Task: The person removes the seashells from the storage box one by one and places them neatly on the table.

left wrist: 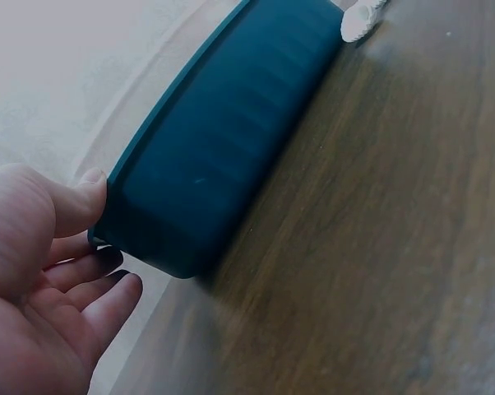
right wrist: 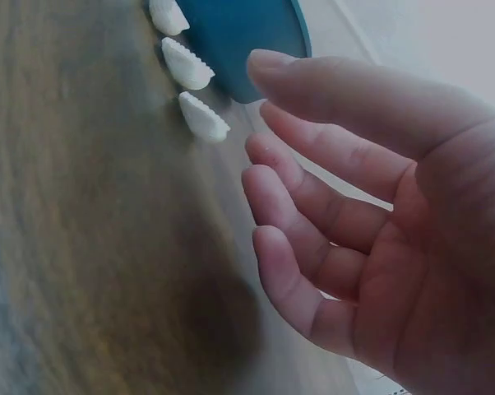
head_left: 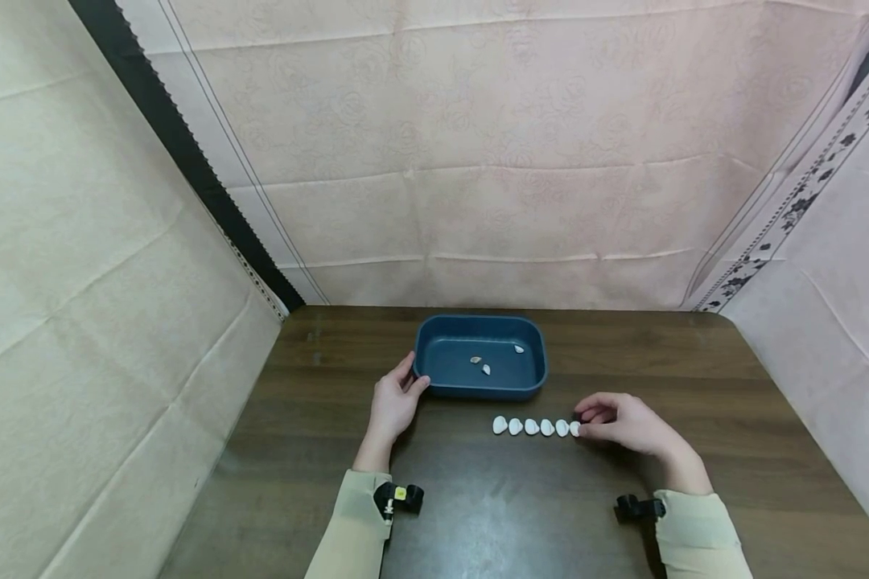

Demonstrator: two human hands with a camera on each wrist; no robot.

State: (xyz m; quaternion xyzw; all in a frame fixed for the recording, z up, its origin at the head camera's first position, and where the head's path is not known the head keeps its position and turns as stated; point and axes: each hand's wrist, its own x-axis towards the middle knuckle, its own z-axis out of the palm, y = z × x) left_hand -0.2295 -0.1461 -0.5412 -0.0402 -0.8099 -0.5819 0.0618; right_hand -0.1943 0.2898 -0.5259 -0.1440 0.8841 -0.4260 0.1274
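A blue rectangular tray (head_left: 481, 393) stands on the table. My left hand (head_left: 396, 400) grips its left end, with the thumb (left wrist: 87, 197) at the rim and a finger behind it. Inside the tray lie three small shells, one of them a pale shell (head_left: 486, 370). In front of it runs a straight row of several white seashells (head_left: 532, 427) with toothed edges. At the right end of that row is my right hand (head_left: 626, 422), its fingers loosely bent and nothing between them. The right wrist view shows a gap between the fingertips (right wrist: 264, 177) and the nearest shell (right wrist: 203, 119).
The dark wood-grain table (head_left: 463, 515) reaches back to a pale cloth wall (head_left: 492, 161). More cloth hangs at the left and right sides. A black wrist camera (head_left: 405, 497) sits on the left sleeve, another wrist camera (head_left: 637, 507) on the right.
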